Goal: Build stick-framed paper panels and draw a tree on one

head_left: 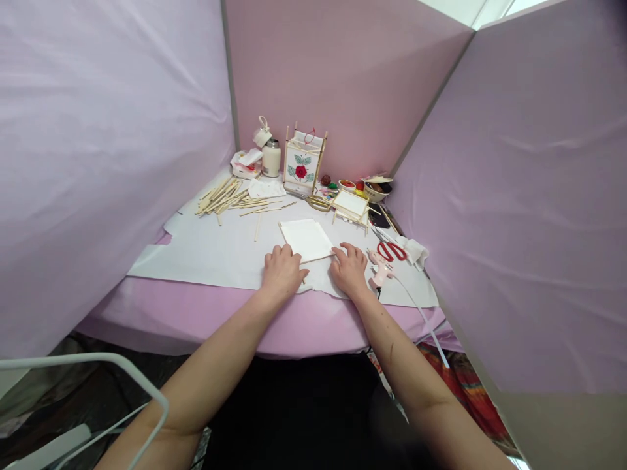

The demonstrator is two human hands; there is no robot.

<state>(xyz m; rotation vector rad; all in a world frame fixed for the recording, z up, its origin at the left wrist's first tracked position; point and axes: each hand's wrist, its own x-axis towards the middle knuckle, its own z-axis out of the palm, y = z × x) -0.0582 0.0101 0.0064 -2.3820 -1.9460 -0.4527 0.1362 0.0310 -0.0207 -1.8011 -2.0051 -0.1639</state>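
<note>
A white square panel (pixel 307 237) lies on the paper-covered table, edged with thin wooden sticks. My left hand (pixel 283 271) grips its near left corner, with fingers curled and the thumb pointing right. A short piece of stick (pixel 304 281) shows beside that thumb. At the near right corner, my right hand (pixel 349 269) has bent fingers closed at the stick edge. A pink glue gun (pixel 381 271) lies just right of that hand, and red-handled scissors (pixel 390 250) are beyond it.
Loose wooden sticks (pixel 223 198) are piled at the left. A lantern-like stick frame with a rose picture (pixel 302 167) stands behind, beside a cream jar (pixel 271 160). Gold-handled scissors (pixel 318 203), a smaller stick frame (pixel 351 205) and a bowl (pixel 375 192) occupy the back right. Fabric-covered walls (pixel 343 85) enclose the table.
</note>
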